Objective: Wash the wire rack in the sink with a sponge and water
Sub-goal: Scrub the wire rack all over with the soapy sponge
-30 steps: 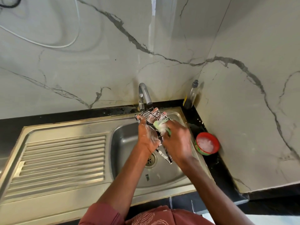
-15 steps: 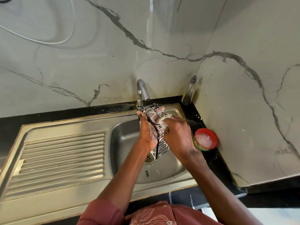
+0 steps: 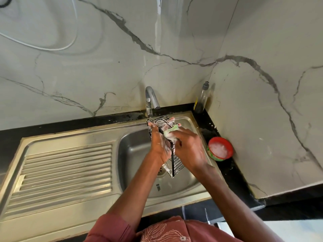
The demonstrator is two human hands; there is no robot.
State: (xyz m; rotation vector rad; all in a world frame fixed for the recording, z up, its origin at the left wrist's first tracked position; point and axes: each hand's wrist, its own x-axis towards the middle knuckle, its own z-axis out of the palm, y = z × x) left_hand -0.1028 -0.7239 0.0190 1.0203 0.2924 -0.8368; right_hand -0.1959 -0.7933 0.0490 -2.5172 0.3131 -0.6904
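Over the sink basin [image 3: 136, 151], below the tap [image 3: 151, 98], my left hand [image 3: 160, 145] grips the soapy wire rack [image 3: 173, 163] upright while my right hand [image 3: 189, 149] pinches a green sponge [image 3: 172, 130] against it.

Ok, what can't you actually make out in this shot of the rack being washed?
Head view only:
- Sponge: mostly covered by the right hand.
- Rack: its middle hidden behind both hands and foam.
- Left hand: its grip on the rack hidden by foam.
- Bottle label: too small to read.
- Tap: no stream discernible.
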